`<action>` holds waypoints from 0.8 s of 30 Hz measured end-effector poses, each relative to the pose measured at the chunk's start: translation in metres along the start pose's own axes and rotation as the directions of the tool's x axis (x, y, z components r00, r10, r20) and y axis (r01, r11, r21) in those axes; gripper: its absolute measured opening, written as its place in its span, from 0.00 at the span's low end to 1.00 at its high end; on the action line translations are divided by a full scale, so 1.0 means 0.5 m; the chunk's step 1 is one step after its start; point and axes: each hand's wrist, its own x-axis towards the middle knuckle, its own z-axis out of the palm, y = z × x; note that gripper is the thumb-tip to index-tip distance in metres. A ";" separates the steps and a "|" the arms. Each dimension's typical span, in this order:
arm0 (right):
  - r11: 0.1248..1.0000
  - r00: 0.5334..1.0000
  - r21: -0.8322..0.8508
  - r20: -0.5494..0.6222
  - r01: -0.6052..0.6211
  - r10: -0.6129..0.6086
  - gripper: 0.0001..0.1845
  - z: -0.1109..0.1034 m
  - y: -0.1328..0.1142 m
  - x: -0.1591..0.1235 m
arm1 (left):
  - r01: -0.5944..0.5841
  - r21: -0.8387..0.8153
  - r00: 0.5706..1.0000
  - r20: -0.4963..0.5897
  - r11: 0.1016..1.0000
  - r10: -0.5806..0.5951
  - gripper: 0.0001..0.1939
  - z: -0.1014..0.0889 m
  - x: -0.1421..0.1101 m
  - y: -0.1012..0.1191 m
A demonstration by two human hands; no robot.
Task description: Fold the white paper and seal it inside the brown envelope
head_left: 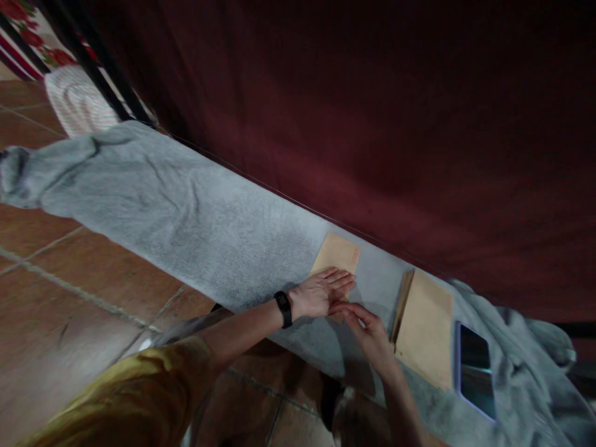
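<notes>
A brown paper envelope (pixel 336 251) with small red print near one corner lies on the grey cloth (pixel 242 230). My left hand (pixel 321 293), a black band on its wrist, rests across the envelope with fingers stretched out. Close beside it, my right hand (pixel 367 332) has thumb and fingers pinched together at the envelope's near end, partly tucked by the left hand. The exact fold or edge between those fingertips is hard to make out. To the right lies a stack of similar brown envelopes (pixel 426 329).
A phone (pixel 475 372) in a pale purple case lies right of the stack. The cloth is rumpled at both ends. A dark red curtain-like surface (pixel 349 124) rises along the far edge. Tiled floor (pixel 60 292) shows at the left and below.
</notes>
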 end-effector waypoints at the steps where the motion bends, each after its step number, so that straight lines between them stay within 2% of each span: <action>1: 1.000 0.999 0.002 -0.050 -0.016 0.016 0.18 0.001 0.002 0.003 | 0.003 -0.010 1.000 -0.016 1.000 -0.003 0.29 0.002 -0.004 0.003; 5: 0.999 0.957 -0.009 -0.287 -0.046 0.042 0.20 0.004 0.015 0.014 | -0.008 -0.044 0.998 -0.062 0.999 0.005 0.29 0.010 -0.016 0.013; 8: 0.999 0.934 -0.015 -0.357 -0.028 0.021 0.21 0.003 0.022 0.021 | -0.052 -0.063 0.996 -0.070 0.997 0.047 0.31 0.007 -0.025 0.021; 13: 0.998 0.957 -0.048 -0.290 -0.047 0.031 0.24 0.008 0.029 0.032 | -0.124 -0.058 0.989 -0.086 0.991 0.119 0.34 -0.008 -0.046 0.039; 17: 0.997 0.969 -0.063 -0.244 -0.051 0.034 0.27 0.025 0.037 0.048 | -0.158 -0.010 0.985 -0.071 0.987 0.157 0.37 -0.005 -0.061 0.049; 21: 0.992 0.985 -0.127 -0.173 -0.016 -0.006 0.29 0.039 0.048 0.068 | -0.166 -0.018 0.984 -0.072 0.986 0.164 0.36 0.002 -0.067 0.054; 24: 0.977 0.992 -0.207 -0.097 0.057 -0.078 0.28 0.044 0.056 0.080 | -0.192 -0.048 0.977 -0.099 0.980 0.186 0.35 0.001 -0.070 0.056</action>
